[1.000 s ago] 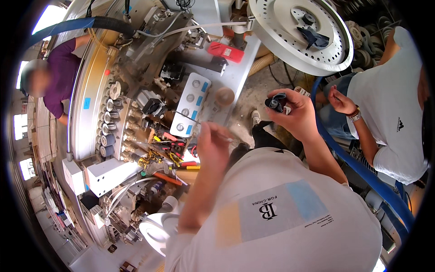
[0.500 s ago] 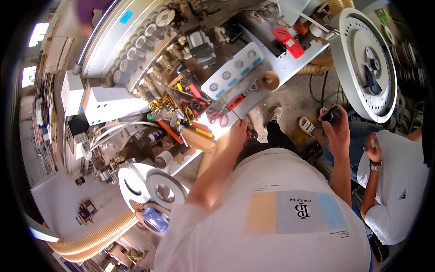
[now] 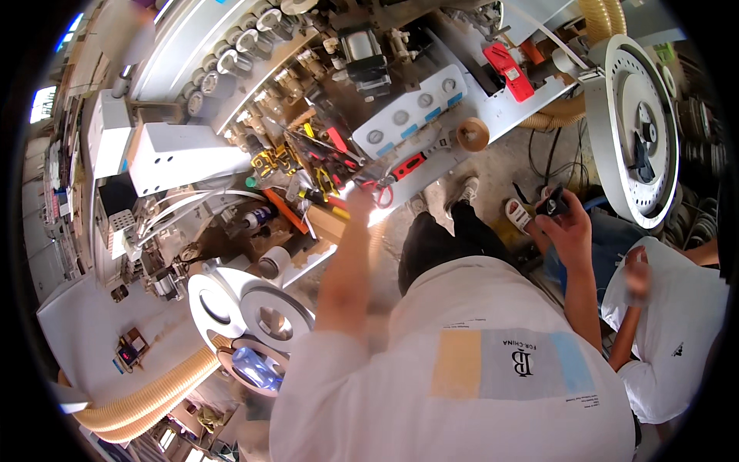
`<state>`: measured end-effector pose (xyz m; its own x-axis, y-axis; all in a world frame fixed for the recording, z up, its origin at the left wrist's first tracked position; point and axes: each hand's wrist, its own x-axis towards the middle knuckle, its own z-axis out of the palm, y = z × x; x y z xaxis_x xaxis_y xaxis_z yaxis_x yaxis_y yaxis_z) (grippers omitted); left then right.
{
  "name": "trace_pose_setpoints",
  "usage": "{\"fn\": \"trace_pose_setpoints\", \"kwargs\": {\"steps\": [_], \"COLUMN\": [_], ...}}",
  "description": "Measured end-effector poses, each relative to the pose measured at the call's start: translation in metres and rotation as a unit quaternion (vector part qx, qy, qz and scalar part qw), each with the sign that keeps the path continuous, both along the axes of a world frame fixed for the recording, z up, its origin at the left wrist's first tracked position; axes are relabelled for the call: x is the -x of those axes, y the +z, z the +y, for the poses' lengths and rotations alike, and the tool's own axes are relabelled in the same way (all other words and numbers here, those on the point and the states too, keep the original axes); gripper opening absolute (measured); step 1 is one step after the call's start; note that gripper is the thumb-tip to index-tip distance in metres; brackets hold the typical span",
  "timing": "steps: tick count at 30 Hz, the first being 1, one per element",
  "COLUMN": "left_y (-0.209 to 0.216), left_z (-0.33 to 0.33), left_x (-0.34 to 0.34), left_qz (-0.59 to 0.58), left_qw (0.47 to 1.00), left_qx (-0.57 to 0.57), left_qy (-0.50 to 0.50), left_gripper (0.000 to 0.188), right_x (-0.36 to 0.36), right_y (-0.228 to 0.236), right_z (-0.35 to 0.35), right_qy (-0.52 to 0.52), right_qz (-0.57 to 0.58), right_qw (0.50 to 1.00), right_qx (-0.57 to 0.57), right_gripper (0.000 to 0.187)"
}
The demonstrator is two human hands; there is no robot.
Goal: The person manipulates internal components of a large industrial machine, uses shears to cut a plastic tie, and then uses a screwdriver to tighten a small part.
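Black, small, hard-looking part point(image 3: 553, 205) sits in the R hand point(image 3: 571, 227), thumb & fingers clamped round it, well clear of the white flat desk point(image 3: 496, 115). L hand point(image 3: 359, 202) is a blur at the desk's near side; can't tell if its fingers are apart, together or on sth. Just to its right: red-looped scissors point(image 3: 379, 195), touching or not unclear. Farther right & beyond: red-handled, metal-ended tool point(image 3: 408, 165). Just L of that hand, yellow-handled tools point(image 3: 327, 185) in a tangle, w/ a tan rectangular block point(image 3: 327, 223) nearer the body.

To do it well, imo: go slow w/ the L hand near the tangle, b/c sharp edges may lie among the handles; if gripping one, take a single handle & lift straight up so neighbours don't snag. R hand's hold: firm but light, esp. as the part hangs w/ no support below. Mind the co-worker's hand point(image 3: 637, 271), near the R hand on its right.
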<state>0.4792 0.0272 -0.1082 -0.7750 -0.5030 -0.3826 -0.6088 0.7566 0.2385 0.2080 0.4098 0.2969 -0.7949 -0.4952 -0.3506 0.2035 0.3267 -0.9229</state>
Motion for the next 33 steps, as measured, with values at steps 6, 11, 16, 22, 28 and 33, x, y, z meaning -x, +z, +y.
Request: {"fn": "trace_pose_setpoints", "kwargs": {"steps": [6,11,16,22,28,33], "left_y": [0.080,0.041,0.040,0.018,0.035,0.206], "left_z": [-0.006,0.043,0.075,0.059,0.053,0.071], "left_x": [0.055,0.019,0.042,0.052,0.010,0.070], "left_qz": [0.262,0.123,-0.020,-0.093,0.049,0.174], "left_qw": [0.878,0.947,0.976,0.975,0.945,0.814], "left_qx": [-0.055,-0.128,-0.016,-0.012,-0.180,-0.493], "left_qy": [0.398,0.267,0.218,0.201,0.268,0.254], "left_gripper": [0.032,0.025,0.043,0.036,0.034,0.023], "right_x": [-0.022,-0.015,-0.024,-0.029,-0.013,0.001], "right_y": [-0.008,0.001,-0.002,0.002,0.029,0.038], "right_z": [-0.004,-0.013,-0.008,0.002,0.005,0.024], "right_qy": [-0.066,-0.021,-0.039,-0.035,0.022,0.019], "right_qz": [0.031,-0.031,-0.012,0.022,0.171,0.251], "right_qw": [0.997,0.993,0.994,0.995,0.983,0.967], "right_qx": [0.007,-0.114,-0.104,-0.090,-0.070,0.038], "right_gripper": [0.063,0.058,0.054,0.054,0.049,0.047]}}
